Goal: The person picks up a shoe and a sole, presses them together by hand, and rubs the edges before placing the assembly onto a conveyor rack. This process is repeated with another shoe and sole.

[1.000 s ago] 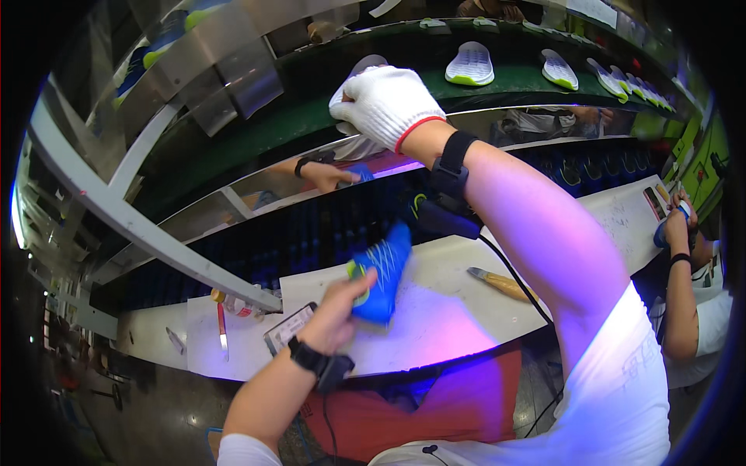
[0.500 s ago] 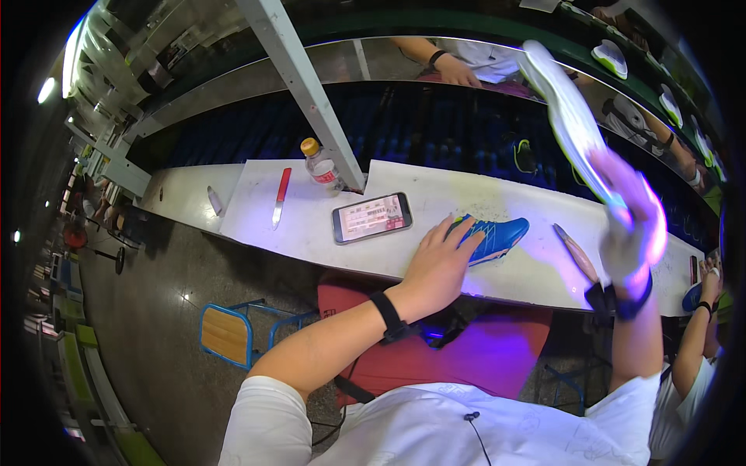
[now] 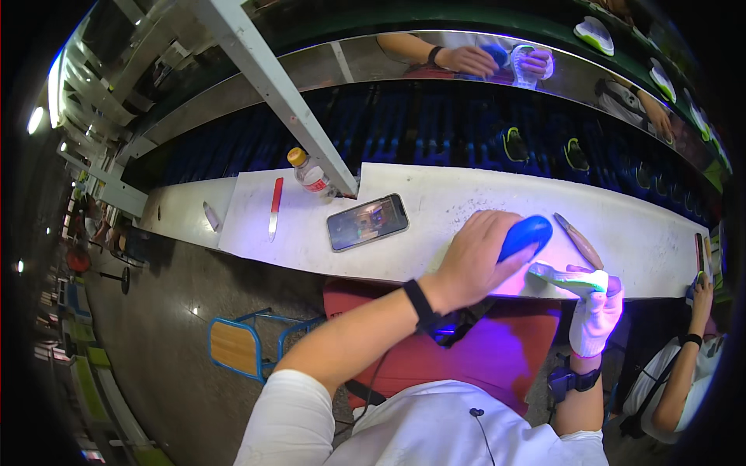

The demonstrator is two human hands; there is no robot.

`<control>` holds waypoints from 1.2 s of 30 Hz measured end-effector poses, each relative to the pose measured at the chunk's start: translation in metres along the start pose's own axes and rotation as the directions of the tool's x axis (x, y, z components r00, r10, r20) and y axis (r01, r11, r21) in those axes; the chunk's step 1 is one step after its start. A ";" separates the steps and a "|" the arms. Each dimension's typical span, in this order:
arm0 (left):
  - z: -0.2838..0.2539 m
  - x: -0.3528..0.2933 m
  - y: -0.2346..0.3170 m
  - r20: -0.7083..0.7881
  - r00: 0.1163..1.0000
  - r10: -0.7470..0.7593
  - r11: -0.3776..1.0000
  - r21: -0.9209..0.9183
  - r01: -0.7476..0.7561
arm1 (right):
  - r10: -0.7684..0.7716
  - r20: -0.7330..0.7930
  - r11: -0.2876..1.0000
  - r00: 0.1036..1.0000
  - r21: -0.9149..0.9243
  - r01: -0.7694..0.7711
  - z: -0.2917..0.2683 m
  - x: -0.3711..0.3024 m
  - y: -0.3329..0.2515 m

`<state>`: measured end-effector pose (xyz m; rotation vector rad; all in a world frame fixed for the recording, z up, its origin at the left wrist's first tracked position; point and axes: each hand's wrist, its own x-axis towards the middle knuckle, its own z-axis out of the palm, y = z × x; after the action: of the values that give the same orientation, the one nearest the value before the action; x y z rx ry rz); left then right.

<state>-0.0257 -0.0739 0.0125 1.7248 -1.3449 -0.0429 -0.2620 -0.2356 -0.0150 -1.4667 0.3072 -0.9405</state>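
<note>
My left hand (image 3: 478, 252) is closed around a blue shoe (image 3: 528, 235), lifted over the front of the white worktable (image 3: 404, 264) with its rounded toe upward. My right hand (image 3: 597, 314), in a white glove, grips a white shoe sole (image 3: 569, 277) with a green edge. Shoe and sole are close together, the sole just right of and below the shoe; I cannot tell whether they touch. Behind my right hand lies a slim pointed tool with a brownish handle (image 3: 579, 242).
Left on the table are a phone (image 3: 367, 223), a yellow-capped bottle (image 3: 312, 172) and a red-handled knife (image 3: 276, 208). A metal post (image 3: 284, 97) rises beside the bottle. Shoes (image 3: 514, 144) sit on the dark conveyor behind. A co-worker's arm (image 3: 688, 342) is at right, a stool (image 3: 231, 347) at left.
My left hand has raised the blue shoe off the table and turned it. My right hand has swung down from the upper right, bringing the sole beside the shoe.
</note>
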 end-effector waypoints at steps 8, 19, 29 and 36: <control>-0.003 -0.049 0.018 -0.284 0.959 0.010 0.919 -0.374 -0.121 | 0.225 0.122 0.967 0.967 0.091 -0.236 0.015 0.008 -0.027; -0.047 -0.081 0.061 -0.052 0.999 -0.012 0.950 -0.314 -0.004 | 0.100 0.286 0.937 0.953 0.296 -0.187 0.101 -0.015 -0.024; 0.000 -0.117 0.069 -0.257 0.946 -0.198 0.803 -0.596 0.006 | -0.020 0.314 0.994 0.949 0.107 -0.015 0.104 -0.028 -0.027; -0.007 -0.118 0.067 -0.192 0.963 -0.187 0.778 -0.628 0.026 | -0.019 0.343 0.995 0.939 0.103 -0.017 0.100 -0.030 -0.027</control>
<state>-0.1199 0.0236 0.0043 1.1851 -0.9012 -0.3002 -0.2207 -0.1403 0.0128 -1.5029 -0.0007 -0.6734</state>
